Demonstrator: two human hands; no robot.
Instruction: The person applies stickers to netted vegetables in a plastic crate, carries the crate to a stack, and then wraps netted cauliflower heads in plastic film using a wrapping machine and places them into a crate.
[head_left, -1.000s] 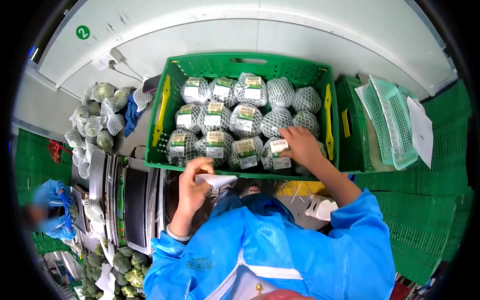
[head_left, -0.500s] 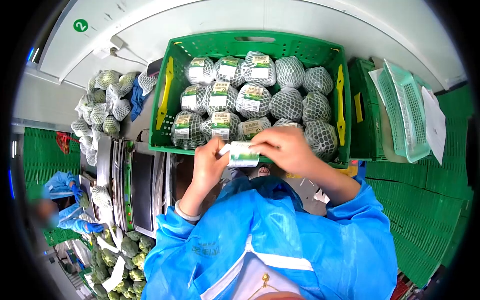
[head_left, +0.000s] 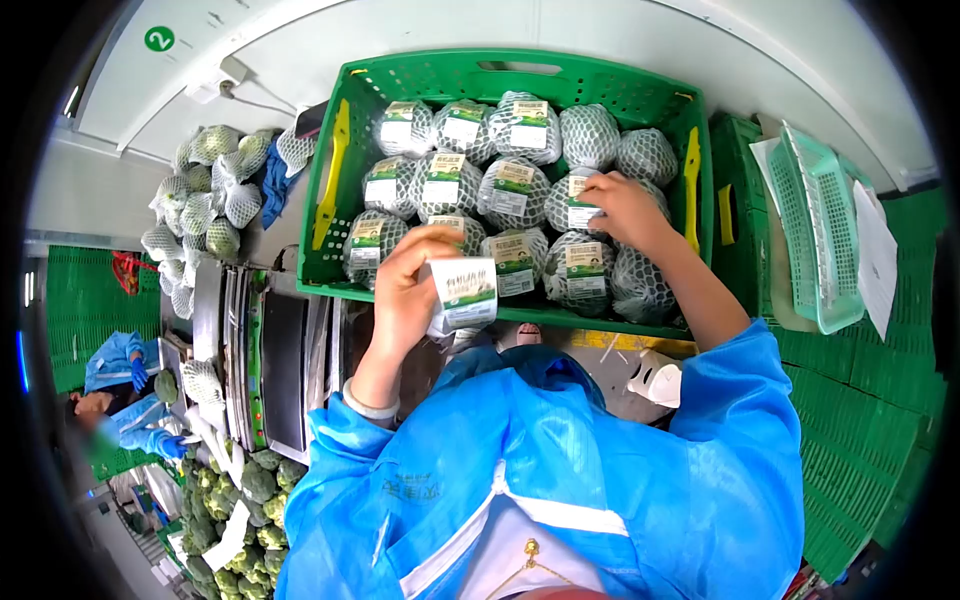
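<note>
My left hand is closed around a roll of printed white-and-green labels, held over the near edge of a green crate. Inside the crate sit rows of vegetable heads in white foam nets, apparently broccoli. My right hand reaches into the right half. Its fingertips pinch or press the edge of a label lying on one netted head in the middle row. Many other heads bear the same label; a bare netted head is at the far right corner. My left hand partly hides the front row.
Loose netted heads and a blue cloth are piled to the left. Pale green baskets stand right of the crate. A person in blue gloves handles a vegetable at far left, near a heap of bare broccoli.
My right hand has left the label roll and moved right, into the crate. A middle-row head that was bare now carries a label. My left hand has shifted slightly left and up with the roll.
</note>
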